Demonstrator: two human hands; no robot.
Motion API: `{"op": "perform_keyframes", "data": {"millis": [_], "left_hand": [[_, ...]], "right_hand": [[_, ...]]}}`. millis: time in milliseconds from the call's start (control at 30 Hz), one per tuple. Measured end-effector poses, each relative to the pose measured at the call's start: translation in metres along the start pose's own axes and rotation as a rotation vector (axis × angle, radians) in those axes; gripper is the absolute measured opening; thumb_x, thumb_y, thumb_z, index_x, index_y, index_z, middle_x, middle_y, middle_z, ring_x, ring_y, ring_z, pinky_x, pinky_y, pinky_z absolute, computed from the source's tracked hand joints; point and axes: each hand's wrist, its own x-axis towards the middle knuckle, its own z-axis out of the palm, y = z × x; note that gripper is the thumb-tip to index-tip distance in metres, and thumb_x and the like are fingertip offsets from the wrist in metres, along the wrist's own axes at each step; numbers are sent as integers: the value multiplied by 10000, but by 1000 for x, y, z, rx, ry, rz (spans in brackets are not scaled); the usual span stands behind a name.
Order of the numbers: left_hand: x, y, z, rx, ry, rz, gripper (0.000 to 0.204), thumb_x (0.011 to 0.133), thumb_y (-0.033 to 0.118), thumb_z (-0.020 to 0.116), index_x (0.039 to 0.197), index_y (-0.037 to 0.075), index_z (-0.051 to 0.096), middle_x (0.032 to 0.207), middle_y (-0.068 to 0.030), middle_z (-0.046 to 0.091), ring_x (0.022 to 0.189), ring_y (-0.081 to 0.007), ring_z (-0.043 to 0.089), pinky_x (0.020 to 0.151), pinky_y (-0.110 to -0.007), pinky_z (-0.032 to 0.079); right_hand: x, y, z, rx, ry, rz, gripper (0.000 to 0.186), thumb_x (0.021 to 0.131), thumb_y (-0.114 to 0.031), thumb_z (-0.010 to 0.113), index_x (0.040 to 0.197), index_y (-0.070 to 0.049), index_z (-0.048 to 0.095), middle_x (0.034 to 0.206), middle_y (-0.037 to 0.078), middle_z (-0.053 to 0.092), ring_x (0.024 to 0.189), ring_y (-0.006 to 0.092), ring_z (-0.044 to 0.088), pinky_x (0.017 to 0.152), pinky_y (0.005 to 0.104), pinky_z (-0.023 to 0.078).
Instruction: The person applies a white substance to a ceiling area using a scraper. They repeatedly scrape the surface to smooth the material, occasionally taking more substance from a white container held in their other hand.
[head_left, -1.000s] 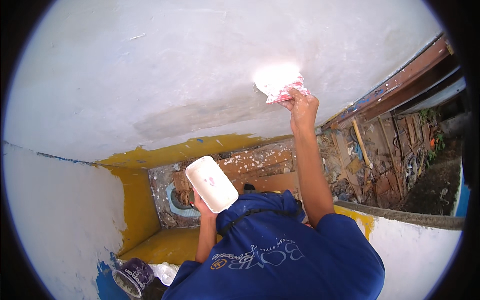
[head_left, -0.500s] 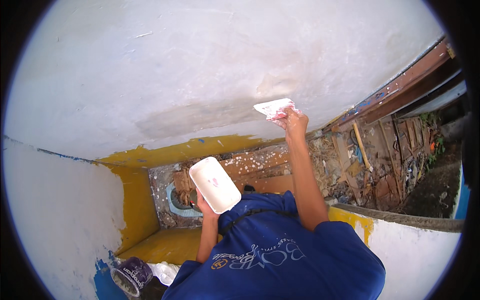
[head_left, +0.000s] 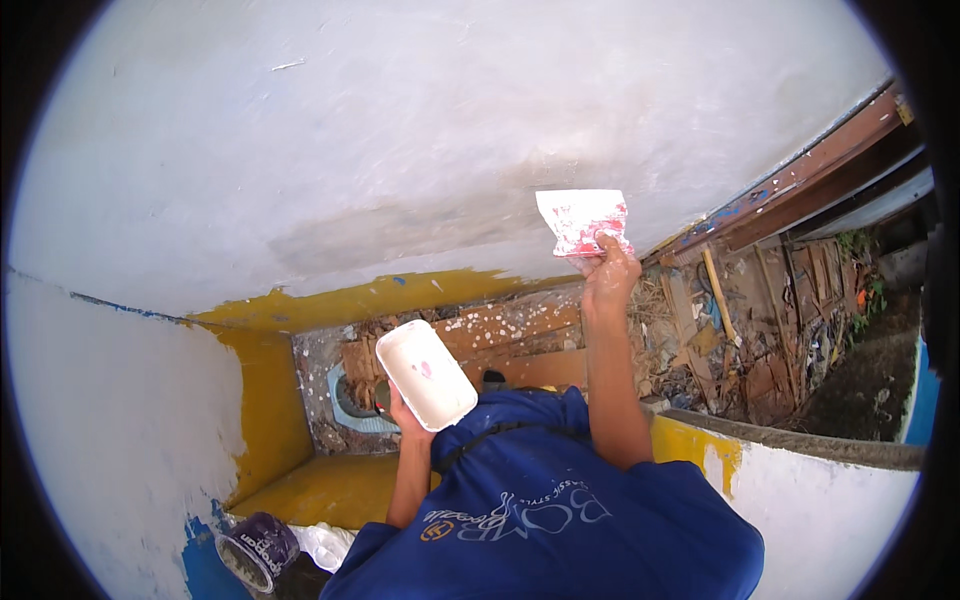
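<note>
My left hand [head_left: 408,415] grips a white rectangular plastic tray [head_left: 430,385] by its left edge, tilted so its inside shows, with small pinkish marks on the bottom. My right hand [head_left: 611,275] pinches a flat red putty spreader [head_left: 588,222] coated with white paste. Its broad face is in view and its wide edge points up at the wall. The white wall [head_left: 400,120] stands in front of me, with a greyish, damp-looking band [head_left: 370,235] left of the spreader. Whether the spreader touches the wall I cannot tell.
Yellow paint [head_left: 350,300] lines the wall's lower part. Below lie a brown board [head_left: 540,318] with white splashes, a light blue basin-like thing [head_left: 350,405] and wood debris [head_left: 690,330]. A dark bucket [head_left: 258,552] stands lower left beside white plastic [head_left: 325,545]. A low wall [head_left: 800,520] is at right.
My right hand has moved right and slightly down. The spreader has turned from a slanted, narrow view to showing its broad face. The tray in my left hand has barely shifted.
</note>
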Motion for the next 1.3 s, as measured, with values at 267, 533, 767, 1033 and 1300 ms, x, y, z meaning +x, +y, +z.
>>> {"op": "perform_keyframes", "data": {"millis": [267,533,767,1033,1300], "left_hand": [[-2,4,-11,62,-33,2,545,923,445,336,1332,86,358,1264,-117,475,1123,-295,500,927,-471,433],[-4,4,-18,49,-11,-2,562,918,457,330,1335,81,349,1270,-124,468,1123,-308,497,925,-475,434],[-5,3,-6,60,-9,7,566,920,456,325,1335,73,344,1266,-139,464,1119,-323,499,924,-479,434],[3,3,-33,77,-124,16,594,920,492,326,1370,106,306,1328,-110,430,1173,-325,461,969,-509,391],[0,5,-31,62,-75,-10,589,922,491,316,1367,105,314,1327,-107,431,1178,-321,459,968,-508,393]], "right_hand": [[35,63,11,-1,-16,154,134,823,13,506,923,103,501,893,182,568,798,261,615,691,413,572],[15,-48,73,71,-216,-103,124,794,16,520,853,126,524,870,159,573,756,234,618,648,385,582],[29,-64,34,13,-155,-216,157,791,10,519,893,130,526,862,182,592,703,240,639,588,354,586],[106,-23,2,-317,-7,12,137,799,19,487,858,134,533,784,174,595,677,276,645,592,347,598],[70,-84,2,-88,-109,-200,199,787,-55,535,882,117,560,793,167,610,658,243,647,574,333,584]]}}
